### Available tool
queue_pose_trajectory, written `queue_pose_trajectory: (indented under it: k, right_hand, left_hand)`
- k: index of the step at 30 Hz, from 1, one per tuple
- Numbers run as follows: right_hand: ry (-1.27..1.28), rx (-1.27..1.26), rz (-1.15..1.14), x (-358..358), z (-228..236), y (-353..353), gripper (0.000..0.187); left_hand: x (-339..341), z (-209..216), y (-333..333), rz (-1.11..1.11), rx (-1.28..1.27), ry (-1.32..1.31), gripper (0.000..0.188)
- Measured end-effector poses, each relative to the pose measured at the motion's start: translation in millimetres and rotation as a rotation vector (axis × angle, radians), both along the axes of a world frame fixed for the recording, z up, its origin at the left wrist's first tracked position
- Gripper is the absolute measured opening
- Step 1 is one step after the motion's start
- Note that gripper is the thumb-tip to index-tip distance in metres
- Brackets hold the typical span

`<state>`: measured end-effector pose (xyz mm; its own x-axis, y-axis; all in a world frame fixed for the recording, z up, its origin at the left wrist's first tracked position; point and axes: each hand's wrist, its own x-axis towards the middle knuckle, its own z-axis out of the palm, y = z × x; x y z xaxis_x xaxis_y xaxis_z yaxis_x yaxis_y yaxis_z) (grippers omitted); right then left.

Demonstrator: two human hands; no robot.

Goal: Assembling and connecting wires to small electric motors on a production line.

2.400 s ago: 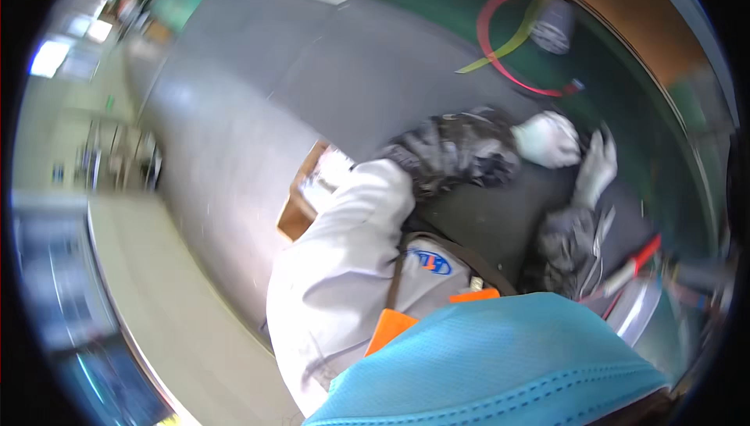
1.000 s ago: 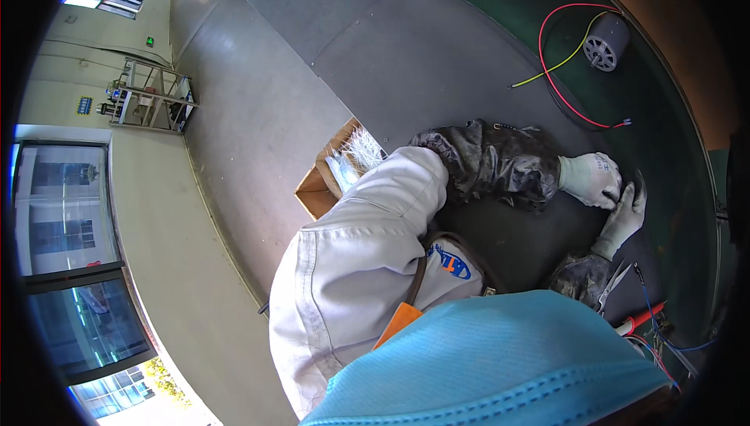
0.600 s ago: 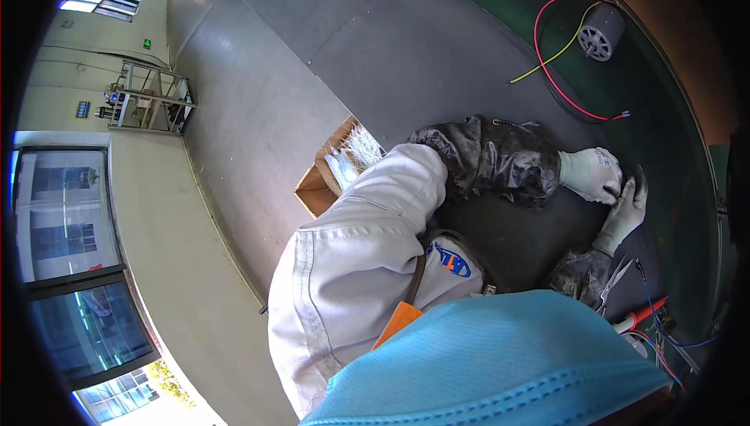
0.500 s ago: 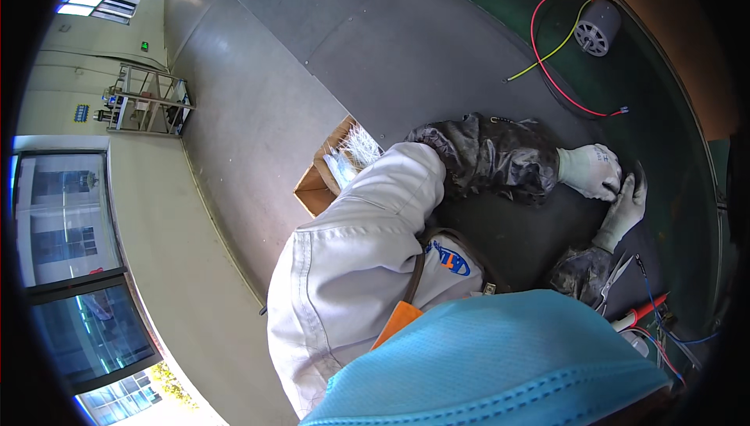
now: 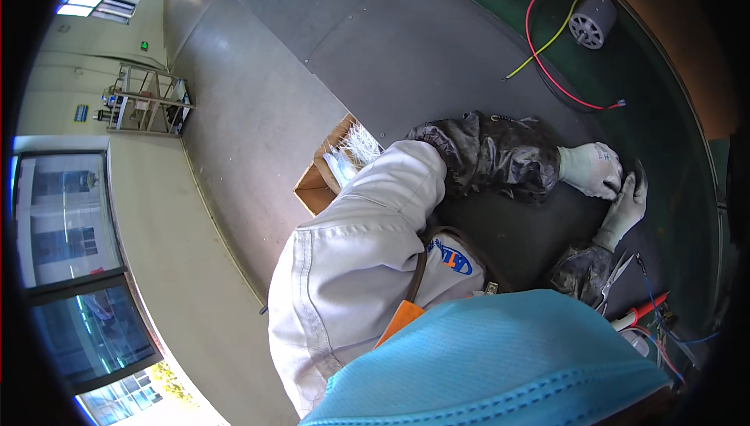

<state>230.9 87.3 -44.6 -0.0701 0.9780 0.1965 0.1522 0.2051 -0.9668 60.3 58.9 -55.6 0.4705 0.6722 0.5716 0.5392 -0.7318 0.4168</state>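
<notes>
Left hand: your white-gloved left hand (image 5: 591, 170) rested on the dark green worktop (image 5: 680, 145), fingers curled over something too small to tell
Right hand: your right hand (image 5: 627, 201) touched it; grasp unclear
Nearby: grey round motor (image 5: 591, 20) with red and yellow wires lay well apart, untouched
Progress: seemingly early; small work at fingertips unfinished
</notes>
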Motion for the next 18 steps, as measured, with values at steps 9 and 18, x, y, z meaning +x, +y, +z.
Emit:
queue_pose_trajectory:
  k: [9, 18]
  right_hand:
    - [-0.263, 0.429, -0.126, -10, -64, 12, 0.024]
    - [-0.322, 0.155, -0.123, -69, 31, -17, 0.028]
  left_hand:
    - [-28, 14, 2, -0.076, 0.152, 0.056, 0.018]
    - [-65, 45, -10, -0.087, -0.176, -0.121, 0.016]
